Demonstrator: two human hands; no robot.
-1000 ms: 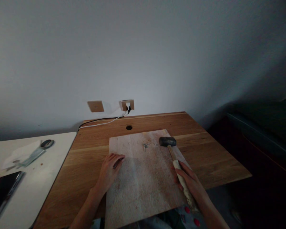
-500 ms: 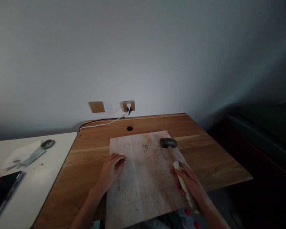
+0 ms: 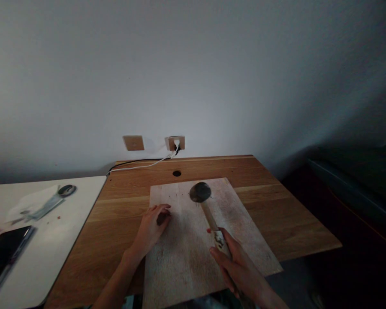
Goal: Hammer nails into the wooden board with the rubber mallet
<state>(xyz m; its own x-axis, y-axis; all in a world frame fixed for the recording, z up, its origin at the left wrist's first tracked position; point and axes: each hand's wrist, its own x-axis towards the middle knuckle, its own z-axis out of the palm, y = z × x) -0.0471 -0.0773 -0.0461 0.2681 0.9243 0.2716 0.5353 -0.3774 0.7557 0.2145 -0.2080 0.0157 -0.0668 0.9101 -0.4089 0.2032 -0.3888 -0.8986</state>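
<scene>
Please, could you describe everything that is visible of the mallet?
The mallet has a dark, dull head, perhaps rubber, with one round face turned towards the camera. Its slim handle looks wooden, with a pale, dark-marked covering at the grip. The right hand holds it there, hiding some. It slants up and leftward in the picture, its head over the far part of the board; whether they touch cannot be told.
</scene>
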